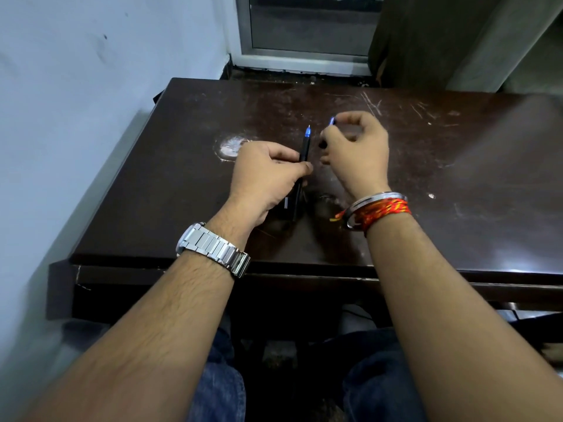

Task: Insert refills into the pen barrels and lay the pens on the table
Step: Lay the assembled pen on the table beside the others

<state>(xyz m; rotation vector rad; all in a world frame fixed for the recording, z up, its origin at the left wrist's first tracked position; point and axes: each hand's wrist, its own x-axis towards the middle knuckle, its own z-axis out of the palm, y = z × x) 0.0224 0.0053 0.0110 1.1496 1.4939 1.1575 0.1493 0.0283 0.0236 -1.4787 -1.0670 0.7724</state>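
The left hand is closed around a slim black plastic pen barrel, pinching it between thumb and fingertips at about mid-length. The barrel's long axis runs almost straight away from the person, and past the fingers a blue-and-silver writing tip stands out of its far end, so the refill appears to be seated already. The barrel's near end drops below the fingers towards the dark brown scratched wooden table, where another dark piece with a pale mark shows under the palm; what that piece is cannot be told.

The right hand hovers just beside the barrel, on its right, apart from it. Its fingers are curled narrow, thumb and forefinger nipping a small blue-tinted part that pokes out above them; it is blurred, so whether it is a nose cone, a cap or a refill end stays uncertain.

The coming move seems to turn on that gap: the small part sits right of the tip and near level with it, so the right hand is the nearer one to bring it across, lined up with the barrel's axis, while the left holds the barrel steady. No finished pens show lying on the table.
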